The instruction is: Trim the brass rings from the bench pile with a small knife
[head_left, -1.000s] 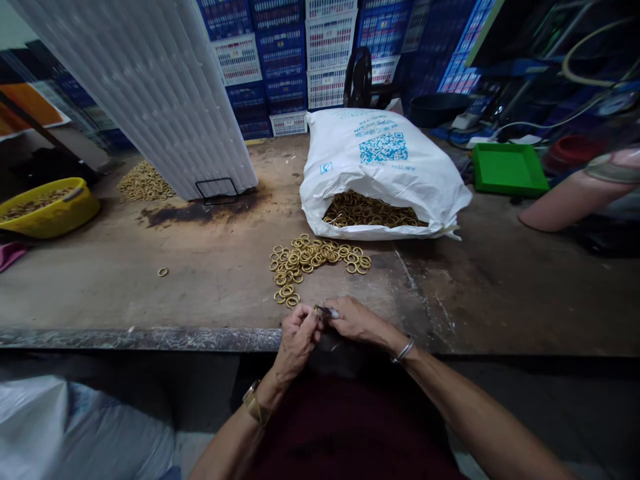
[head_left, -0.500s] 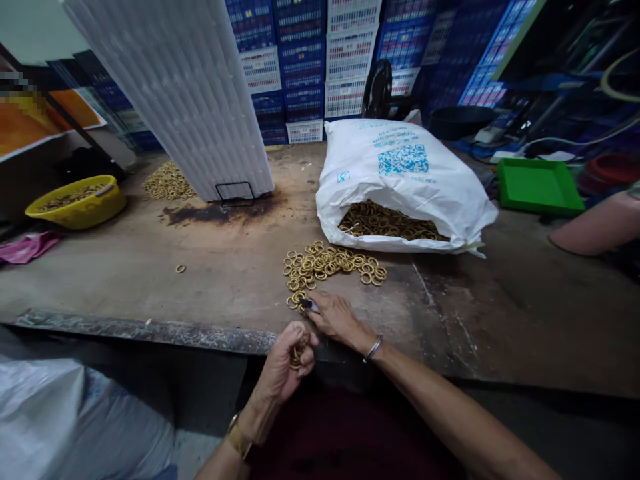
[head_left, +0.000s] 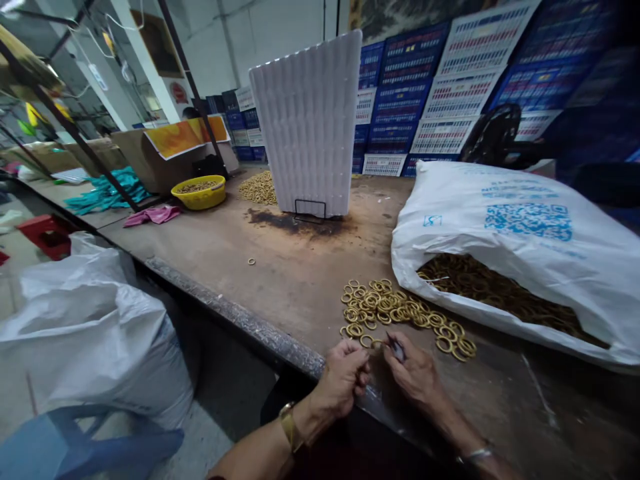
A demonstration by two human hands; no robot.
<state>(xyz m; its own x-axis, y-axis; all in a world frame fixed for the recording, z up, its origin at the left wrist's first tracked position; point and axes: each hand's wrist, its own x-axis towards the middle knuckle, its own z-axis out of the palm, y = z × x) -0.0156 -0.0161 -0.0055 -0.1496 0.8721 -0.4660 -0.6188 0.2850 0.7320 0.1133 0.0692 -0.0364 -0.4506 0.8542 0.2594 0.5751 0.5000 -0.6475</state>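
Note:
My left hand (head_left: 344, 377) is closed at the table's front edge, its fingers curled; the brass-coloured rings seen in that fist half a second ago are hidden now. My right hand (head_left: 417, 377) is closed around a small dark tool (head_left: 397, 349) with a thin tip, too small to name surely. A ring (head_left: 379, 343) lies at the tool's tip, between the two hands; whether either hand grips it I cannot tell. Just beyond my fingers spreads a loose pile of brass-coloured rings (head_left: 385, 305).
A white sack (head_left: 450, 207) lies open at right, full of rings. A single ring (head_left: 251, 261) lies left of the pile. Farther back are a white corrugated panel (head_left: 310, 127), a yellow basin (head_left: 200, 197) and a pink cloth (head_left: 153, 215). A white bag (head_left: 110, 320) stands lower left.
The view has swung left, showing more of the room there. My right hand with the tool has drawn back from the pile, and the left fist has turned, hiding its rings.

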